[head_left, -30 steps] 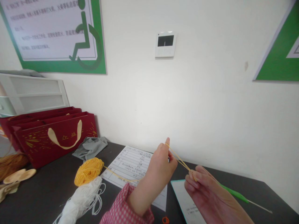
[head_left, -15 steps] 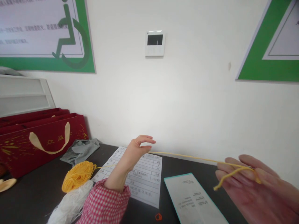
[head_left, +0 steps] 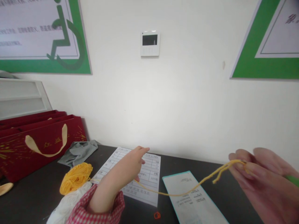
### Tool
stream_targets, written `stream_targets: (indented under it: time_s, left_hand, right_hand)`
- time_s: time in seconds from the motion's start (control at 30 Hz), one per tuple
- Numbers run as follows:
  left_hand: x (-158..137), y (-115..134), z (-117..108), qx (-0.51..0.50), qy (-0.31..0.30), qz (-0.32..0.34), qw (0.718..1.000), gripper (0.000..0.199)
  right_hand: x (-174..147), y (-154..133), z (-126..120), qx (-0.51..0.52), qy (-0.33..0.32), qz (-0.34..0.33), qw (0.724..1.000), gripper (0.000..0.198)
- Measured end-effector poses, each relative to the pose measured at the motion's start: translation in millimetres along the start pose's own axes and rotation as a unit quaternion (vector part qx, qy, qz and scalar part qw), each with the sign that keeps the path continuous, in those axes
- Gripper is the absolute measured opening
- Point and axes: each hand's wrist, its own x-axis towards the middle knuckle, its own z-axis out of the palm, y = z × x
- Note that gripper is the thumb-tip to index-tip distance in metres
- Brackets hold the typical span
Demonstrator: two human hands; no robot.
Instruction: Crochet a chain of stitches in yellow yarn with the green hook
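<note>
My right hand [head_left: 261,180] pinches the free end of a yellow yarn [head_left: 179,195] together with a slim tool, probably a crochet hook; its green handle [head_left: 291,179] shows behind the fingers and a thin metal part at the fingertips. A short yarn tail hangs from the pinch. My left hand [head_left: 130,166] is above the printed sheet [head_left: 149,199], forefinger stretched out and other fingers curled. The slack yarn leaves it near the thumb; its hold is partly hidden. Behind the left wrist, the strand leads to a yellow yarn ball [head_left: 76,179].
White yarn [head_left: 67,205] lies beside the left sleeve. A teal-edged white flat item [head_left: 193,205] and a small orange piece [head_left: 157,215] lie on the dark table [head_left: 182,163]. Grey cloth [head_left: 78,152] and red gift bags [head_left: 44,143] are at the left, against the wall.
The yarn between my hands has gone from taut to sagging. My left hand has lowered and turned. My right fingers have closed into a pinch, and the green handle has come into view.
</note>
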Motion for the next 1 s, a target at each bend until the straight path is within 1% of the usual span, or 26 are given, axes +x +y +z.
stream_targets:
  time_s: [0.13,0.2,0.23,0.3,0.37,0.4,0.47,0.53,0.57,0.63,0.73,0.77,0.83,0.9,1.0]
  left_hand:
    - [-13.8,27.0,1.0,0.093,0.058,-0.008,0.994,0.069]
    - [-21.6,39.8,3.3,0.108,0.074,-0.003,0.991,0.066]
    - [-25.2,44.8,5.0,0.097,0.083,0.014,0.992,0.062]
    - [-31.1,50.7,8.9,0.018,0.121,0.073,0.99,0.053]
    - [-34.2,50.6,12.8,-0.07,0.153,0.113,0.979,0.058]
    - [-34.6,48.9,14.4,-0.097,0.15,0.119,0.977,0.063]
    - [-33.6,44.3,16.5,-0.112,0.118,0.116,0.98,0.073]
    - [-31.2,41.2,17.3,-0.106,0.081,0.114,0.984,0.067]
    - [-30.1,41.0,17.1,-0.099,0.073,0.112,0.986,0.063]
    - [-28.8,43.2,15.6,-0.058,0.081,0.106,0.989,0.066]
    - [-29.6,49.7,11.8,0.056,0.072,0.097,0.991,0.081]
    - [-30.2,51.5,10.8,0.083,0.059,0.089,0.991,0.081]
    - [-31.2,53.3,9.9,0.096,0.035,0.065,0.993,0.071]
    - [-31.4,52.7,10.4,0.091,0.037,0.059,0.993,0.068]
    - [-30.2,49.5,11.4,0.109,0.068,0.1,0.987,0.076]
  right_hand:
    - [-1.6,4.0,12.4,0.034,-0.052,0.044,0.997,0.041]
    - [-1.8,7.3,15.1,0.033,-0.074,0.055,0.995,0.041]
    - [-1.9,9.3,16.0,0.029,-0.088,0.062,0.994,0.041]
    - [-2.0,13.9,17.3,0.02,-0.125,0.082,0.989,0.039]
    - [-2.4,18.2,18.7,0.025,-0.161,0.099,0.982,0.036]
    - [-2.8,19.9,19.5,0.033,-0.167,0.106,0.98,0.036]
    - [-3.8,22.1,21.7,0.052,-0.152,0.111,0.981,0.037]
    - [-4.6,22.7,24.0,0.059,-0.134,0.116,0.982,0.037]
    - [-4.7,22.6,25.0,0.057,-0.13,0.121,0.982,0.038]
    - [-4.6,21.9,26.6,0.051,-0.125,0.124,0.983,0.038]
    - [-4.5,21.2,27.3,0.049,-0.121,0.126,0.983,0.04]
    - [-4.6,21.3,27.2,0.051,-0.124,0.132,0.982,0.04]
    - [-4.9,21.8,27.1,0.062,-0.132,0.153,0.977,0.041]
    - [-5.4,22.4,28.0,0.072,-0.131,0.173,0.973,0.042]
    - [-6.2,22.2,33.5,0.069,-0.113,0.183,0.974,0.044]
